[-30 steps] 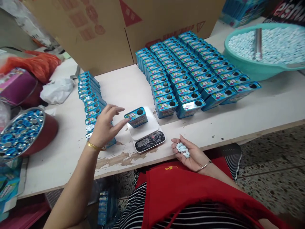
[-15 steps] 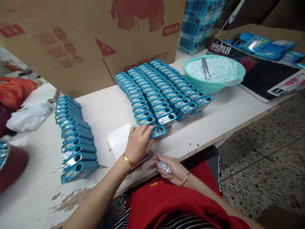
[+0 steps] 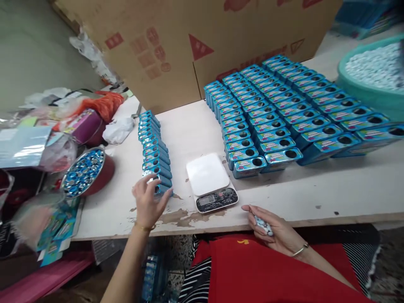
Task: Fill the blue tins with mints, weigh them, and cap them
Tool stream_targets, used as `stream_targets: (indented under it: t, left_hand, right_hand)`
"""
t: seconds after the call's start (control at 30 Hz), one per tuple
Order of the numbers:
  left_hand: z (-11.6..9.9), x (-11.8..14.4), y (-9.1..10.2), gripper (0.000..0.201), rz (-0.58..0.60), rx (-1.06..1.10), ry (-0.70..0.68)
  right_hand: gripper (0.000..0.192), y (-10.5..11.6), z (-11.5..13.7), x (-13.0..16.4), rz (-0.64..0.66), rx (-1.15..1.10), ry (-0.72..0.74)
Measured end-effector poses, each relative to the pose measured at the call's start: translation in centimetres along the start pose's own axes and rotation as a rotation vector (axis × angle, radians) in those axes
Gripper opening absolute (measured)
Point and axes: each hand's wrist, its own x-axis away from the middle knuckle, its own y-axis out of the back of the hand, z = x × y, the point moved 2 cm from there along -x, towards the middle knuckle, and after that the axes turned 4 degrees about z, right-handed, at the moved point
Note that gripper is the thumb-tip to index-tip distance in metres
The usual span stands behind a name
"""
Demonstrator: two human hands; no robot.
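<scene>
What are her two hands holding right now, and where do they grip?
The right hand cups a few pale candies in its curled palm. The left hand has its fingertips on the nearest blue tin of the short row; whether it grips it cannot be told.

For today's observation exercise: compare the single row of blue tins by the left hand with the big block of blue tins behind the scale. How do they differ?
The single row is one tin wide, left of the scale; the big block is several columns wide, to its right. The left hand touches the row's nearest tin; no hand touches the block. Some tins in the row show pale contents at the hole; the block's holes look dark. Both hold matching blue tins with round holes.
</scene>
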Motion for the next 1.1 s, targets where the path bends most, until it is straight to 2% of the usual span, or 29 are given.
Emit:
stream_targets:
  t: [0.07,0.17,0.27,0.37,0.43,0.5,0.6,0.7,0.77,0.9,1.0,1.1]
  left_hand:
    - [2.5,2.1,0.3,0.024,0.093,-0.099,0.032]
    - [3.3,3.6,0.0,0.01,0.19,-0.146,-0.015]
    - [1.5,2.5,0.5,0.004,0.18,-0.152,-0.087]
    - [-1.5,-0.7,1.5,0.007,0.182,-0.067,-0.166]
    - [-3.6,-3.5,1.4,0.013,0.212,0.037,-0.223]
    - [-5.4,-6.1,0.4,0.018,0.253,0.095,-0.288]
    - [-7.5,-8.9,-2.2,0.019,0.359,0.068,-0.383]
    - [-8.4,-10.1,-4.2,0.015,0.44,0.037,-0.434]
    - [-8.5,-10.3,-4.3,0.014,0.424,0.072,-0.446]
    - [-7.8,-9.4,-2.3,0.024,0.237,0.255,-0.368]
    - [-6.1,-7.6,-0.8,0.021,0.089,0.389,-0.155]
    - [-3.7,-5.2,-0.8,0.018,0.024,0.454,0.085]
  right_hand:
    - [0.023,-0.7,-0.2,-0.3,0.022,0.024,-0.028]
    - [0.024,-1.5,-0.4,-0.7,0.043,0.056,-0.032]
    - [0.026,-1.8,-0.4,-0.7,0.048,0.077,-0.023]
    - [0.026,-1.9,0.0,-0.6,0.048,0.081,0.017]
    - [0.026,-1.8,0.2,-0.5,0.044,0.083,0.044]
    - [0.025,-1.8,0.4,-0.3,0.04,0.087,0.059]
    - [0.024,-1.6,0.7,-0.1,0.047,0.082,0.077]
    - [0.023,-1.4,1.1,0.2,0.047,0.052,0.104]
    - [0.021,-1.3,1.4,0.3,0.058,0.011,0.113]
    - [0.016,-1.6,1.6,0.3,0.079,-0.13,0.034]
    - [0.013,-1.9,1.5,0.2,0.071,-0.197,-0.053]
    - [0.015,-2.2,1.4,0.1,0.049,-0.216,-0.075]
